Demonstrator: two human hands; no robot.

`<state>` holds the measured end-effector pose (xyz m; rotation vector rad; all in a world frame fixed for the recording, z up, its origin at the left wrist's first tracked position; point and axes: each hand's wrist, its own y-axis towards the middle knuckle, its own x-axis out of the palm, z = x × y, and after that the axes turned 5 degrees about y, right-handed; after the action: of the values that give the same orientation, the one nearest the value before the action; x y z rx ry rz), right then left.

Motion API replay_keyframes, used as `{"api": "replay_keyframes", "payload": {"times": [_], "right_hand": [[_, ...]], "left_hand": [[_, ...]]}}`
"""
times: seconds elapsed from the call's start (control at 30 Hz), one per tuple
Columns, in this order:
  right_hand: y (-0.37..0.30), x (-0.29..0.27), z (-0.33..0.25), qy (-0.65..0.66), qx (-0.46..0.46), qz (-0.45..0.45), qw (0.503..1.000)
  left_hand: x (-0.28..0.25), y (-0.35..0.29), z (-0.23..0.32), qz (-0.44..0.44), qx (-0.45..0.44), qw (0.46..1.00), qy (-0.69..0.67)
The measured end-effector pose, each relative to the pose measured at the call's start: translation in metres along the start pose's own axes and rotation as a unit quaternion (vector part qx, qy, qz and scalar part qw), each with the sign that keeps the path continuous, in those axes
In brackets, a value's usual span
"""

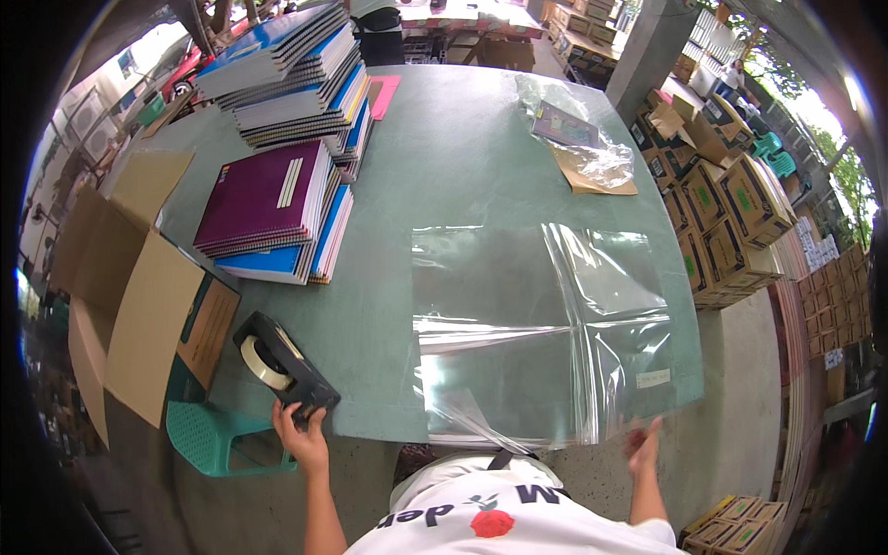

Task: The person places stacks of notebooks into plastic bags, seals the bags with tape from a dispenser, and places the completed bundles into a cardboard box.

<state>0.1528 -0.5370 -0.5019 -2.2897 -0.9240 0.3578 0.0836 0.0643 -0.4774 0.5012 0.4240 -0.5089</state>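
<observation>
My left hand (303, 442) grips the near end of a black tape dispenser (307, 387) at the table's front left, thumb and fingers on either side. The dispenser carries a pale roll of tape (263, 364). A large clear plastic sheet (499, 287) with shiny fold lines lies flat in front of me, reaching the front edge. Just off its near right corner is my right hand (642, 450), slightly blurred, thumb apart from the fingers and nothing visible in it. A small pale label (652, 378) shows near that corner of the sheet.
Tall stacks of spiral notebooks, with a purple notebook (264, 194) on the front pile, stand back left. An open cardboard box (153, 324) and green stool (217, 439) flank the table (453, 139). Crumpled plastic (606, 162) lies far right, beyond it stacked cartons (735, 222).
</observation>
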Motion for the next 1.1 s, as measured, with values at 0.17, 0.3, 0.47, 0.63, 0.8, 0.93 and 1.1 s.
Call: {"api": "replay_keyframes", "payload": {"times": [0.17, 0.3, 0.47, 0.63, 0.8, 0.93, 1.1], "right_hand": [[-0.102, 0.069, 0.041, 0.074, 0.178, -0.381, 0.904], [-0.12, 0.158, 0.027, 0.077, 0.203, -0.356, 0.909], [-0.131, 0.198, 0.049, 0.153, 0.262, -0.351, 0.886], [-0.14, 0.164, 0.047, 0.041, 0.385, -0.438, 0.811], [-0.147, 0.174, -0.026, -0.293, 0.205, -0.663, 0.657], [-0.149, 0.267, -0.044, -0.377, -0.236, -0.578, 0.684], [-0.039, 0.313, -0.008, -0.618, -0.551, -0.239, 0.507]], "left_hand": [[0.02, -0.028, 0.047, 0.108, -0.062, 0.992, 0.017], [0.033, -0.035, 0.109, 0.059, 0.102, 0.99, 0.083], [0.093, 0.008, 0.172, -0.141, 0.15, 0.978, 0.024], [0.172, 0.011, 0.148, -0.279, 0.254, 0.92, 0.107], [0.194, -0.011, 0.112, -0.338, 0.237, 0.866, 0.281], [0.196, -0.012, 0.107, -0.353, 0.269, 0.858, 0.261], [0.178, -0.006, 0.095, -0.347, 0.302, 0.848, 0.262]]}}
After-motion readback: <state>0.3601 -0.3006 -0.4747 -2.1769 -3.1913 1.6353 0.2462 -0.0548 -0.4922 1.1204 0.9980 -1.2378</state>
